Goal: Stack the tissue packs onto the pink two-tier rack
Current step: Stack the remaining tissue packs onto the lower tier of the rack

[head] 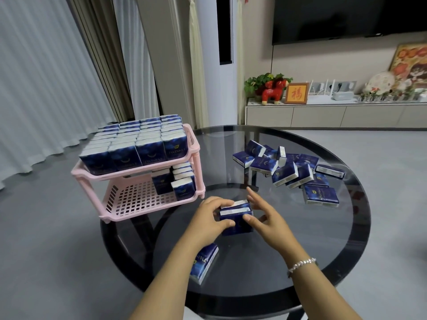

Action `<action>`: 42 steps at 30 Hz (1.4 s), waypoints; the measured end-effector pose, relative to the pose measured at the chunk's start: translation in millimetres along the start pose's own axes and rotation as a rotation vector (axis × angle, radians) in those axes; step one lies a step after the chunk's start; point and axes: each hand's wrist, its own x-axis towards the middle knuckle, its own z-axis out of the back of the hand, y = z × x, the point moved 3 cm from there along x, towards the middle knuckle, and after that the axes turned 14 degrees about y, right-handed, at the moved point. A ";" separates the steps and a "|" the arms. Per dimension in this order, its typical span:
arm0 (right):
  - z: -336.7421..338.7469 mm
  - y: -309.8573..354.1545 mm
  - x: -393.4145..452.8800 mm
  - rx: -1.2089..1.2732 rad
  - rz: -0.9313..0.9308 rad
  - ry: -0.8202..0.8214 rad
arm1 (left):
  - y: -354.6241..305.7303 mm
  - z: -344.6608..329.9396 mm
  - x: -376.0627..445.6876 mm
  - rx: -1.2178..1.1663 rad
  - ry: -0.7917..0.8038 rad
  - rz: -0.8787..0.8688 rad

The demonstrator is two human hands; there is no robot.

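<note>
Both hands meet over the near middle of the round dark glass table (346,262), closed around a small bundle of dark blue tissue packs with white edges (235,215), two or perhaps three pressed together, I cannot tell which. The left hand (208,215) curls its fingers over the bundle's left end with the thumb on the front face, while the right hand (263,214) pinches the right end with thumb below and fingers spread loosely above. The bundle's long axis runs left to right between the two palms. The pink plastic two-tier rack with a slotted floor (138,199) stands up and to the left of the hands, at the table's left edge, so the left hand is the nearer one to it. Its upper tier looks fully packed with upright packs, and the lower tier holds only a short row (180,181) along its right side, leaving the open lattice to the left of that row as the likely landing spot. One loose blue pack (204,264) lies just beside the left forearm, and a scattered heap of the same packs (288,169) sits well off to the right, beyond the right hand.
</note>
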 end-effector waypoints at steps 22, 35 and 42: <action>-1.1 8.7 -6.4 0.004 -0.021 -0.064 | 24.2 22.2 -43.4 0.154 0.010 0.414; 1.8 8.0 -6.3 0.043 -0.043 -0.138 | 17.2 21.5 -35.2 -0.352 -0.048 0.255; 1.9 11.9 -4.5 0.074 -0.009 -0.085 | 19.0 9.6 -24.6 -0.310 -0.073 0.173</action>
